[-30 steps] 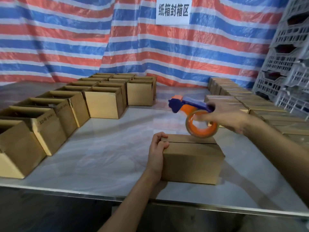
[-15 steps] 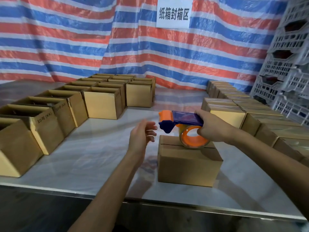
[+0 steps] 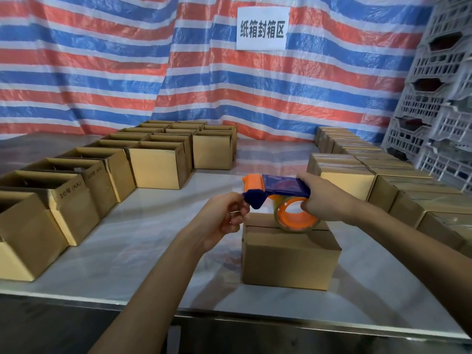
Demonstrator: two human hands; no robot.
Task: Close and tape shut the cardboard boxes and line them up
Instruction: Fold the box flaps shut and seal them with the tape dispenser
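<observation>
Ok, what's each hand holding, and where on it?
The right hand grips the tape dispenser by the rear of its blue body. The left hand curls at its front tip; a pinch cannot be told.

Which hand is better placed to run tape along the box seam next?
Right. The right hand grips the dispenser just above the box seam; the left hand is curled at the dispenser's nose, probably better for anchoring the tape end.

It is a packing area. Its table holds cardboard boxes; striped tarpaulin hangs at twelve o'clock, plastic crates at two.
</observation>
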